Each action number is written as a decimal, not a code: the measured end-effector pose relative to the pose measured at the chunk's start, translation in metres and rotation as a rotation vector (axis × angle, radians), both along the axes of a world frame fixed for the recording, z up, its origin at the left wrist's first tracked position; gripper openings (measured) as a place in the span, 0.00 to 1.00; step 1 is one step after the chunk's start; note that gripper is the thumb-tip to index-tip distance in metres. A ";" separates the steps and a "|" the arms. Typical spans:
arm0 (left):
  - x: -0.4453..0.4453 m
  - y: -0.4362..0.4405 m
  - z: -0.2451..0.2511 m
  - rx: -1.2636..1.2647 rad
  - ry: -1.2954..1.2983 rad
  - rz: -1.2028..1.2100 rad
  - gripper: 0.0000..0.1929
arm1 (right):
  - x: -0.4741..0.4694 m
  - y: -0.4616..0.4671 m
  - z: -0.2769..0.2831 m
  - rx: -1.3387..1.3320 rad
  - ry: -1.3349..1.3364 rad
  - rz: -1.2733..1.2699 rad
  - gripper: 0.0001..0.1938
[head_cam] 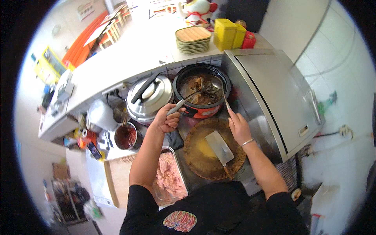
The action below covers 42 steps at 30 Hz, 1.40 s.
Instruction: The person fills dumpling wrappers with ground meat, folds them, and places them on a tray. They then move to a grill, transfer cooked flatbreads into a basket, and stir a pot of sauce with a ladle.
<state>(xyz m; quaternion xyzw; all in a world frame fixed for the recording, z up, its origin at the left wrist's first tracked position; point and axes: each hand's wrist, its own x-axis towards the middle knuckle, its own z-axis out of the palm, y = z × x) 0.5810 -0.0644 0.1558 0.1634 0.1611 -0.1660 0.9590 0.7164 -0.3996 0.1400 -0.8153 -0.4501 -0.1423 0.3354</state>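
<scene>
My left hand [169, 118] grips the grey handle of a long metal utensil [192, 95], whose far end dips into dark broth. My right hand [239, 126] holds the handle of a metal ladle [222, 88] at the right inner side of the same pot. That pot [202, 111] is round, red outside with a black rim, and holds brown liquid with dark pieces in it. Just below it, a cleaver [218, 147] with a wooden handle lies on a round wooden chopping block [195, 164].
Left of the pot stands a lidded metal pot [155, 91]. A tray of raw minced meat [169, 176] lies by my left forearm, near a steel pot of red sauce [125, 136]. A stainless steel cabinet [273, 88] borders the right. Stacked plates [193, 41] stand on the counter behind.
</scene>
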 end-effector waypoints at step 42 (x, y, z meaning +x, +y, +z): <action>-0.001 0.058 0.049 0.759 0.092 -0.196 0.23 | 0.000 -0.019 -0.009 0.458 0.541 -0.146 0.17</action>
